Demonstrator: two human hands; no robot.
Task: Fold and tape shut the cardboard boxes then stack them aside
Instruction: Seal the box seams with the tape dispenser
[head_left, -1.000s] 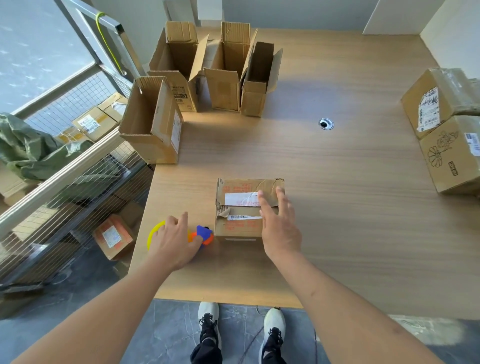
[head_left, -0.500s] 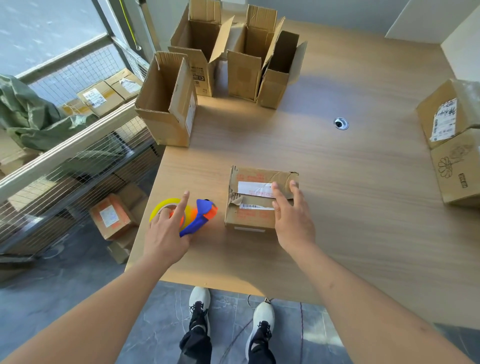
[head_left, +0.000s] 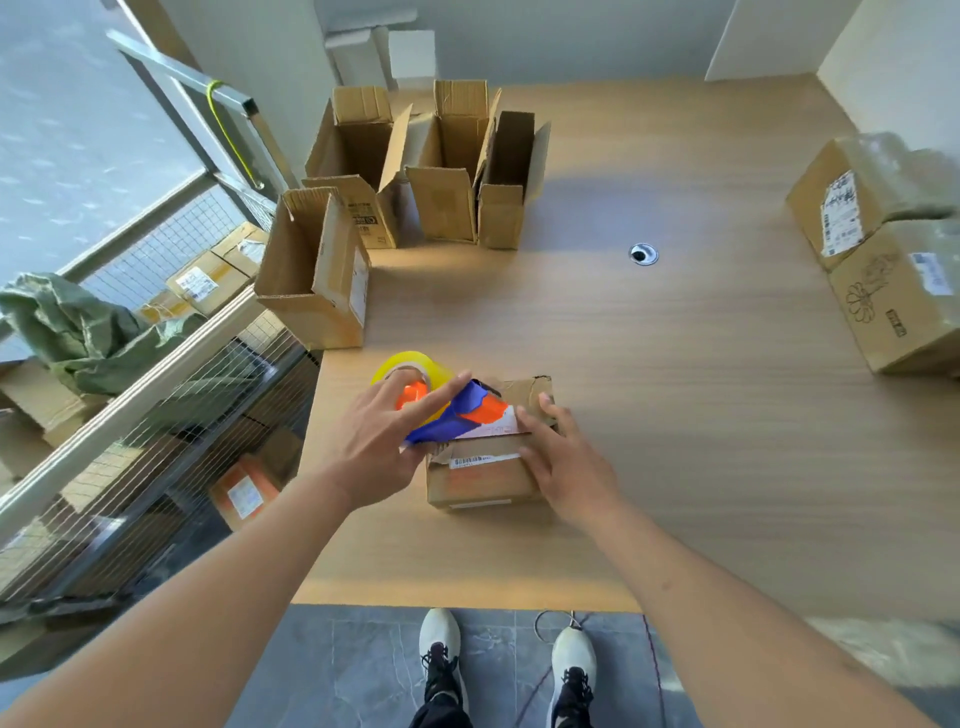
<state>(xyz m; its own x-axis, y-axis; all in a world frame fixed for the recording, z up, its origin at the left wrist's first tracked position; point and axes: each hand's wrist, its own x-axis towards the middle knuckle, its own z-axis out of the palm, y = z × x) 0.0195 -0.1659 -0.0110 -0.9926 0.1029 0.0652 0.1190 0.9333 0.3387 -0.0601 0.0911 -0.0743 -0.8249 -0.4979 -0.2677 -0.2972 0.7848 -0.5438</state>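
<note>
Cardboard box (head_left: 483, 475) under right hand (head_left: 566, 462); left hand (head_left: 374, 441) holds tape dispenser (head_left: 447, 410).

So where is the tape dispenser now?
In the head view the tape dispenser is in the left hand, over the left end of the closed box, near the table's front edge.

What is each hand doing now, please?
Left hand: grips the tape dispenser, held over the closed box.
Right hand: open, fingers pressing the box top flat.
</note>
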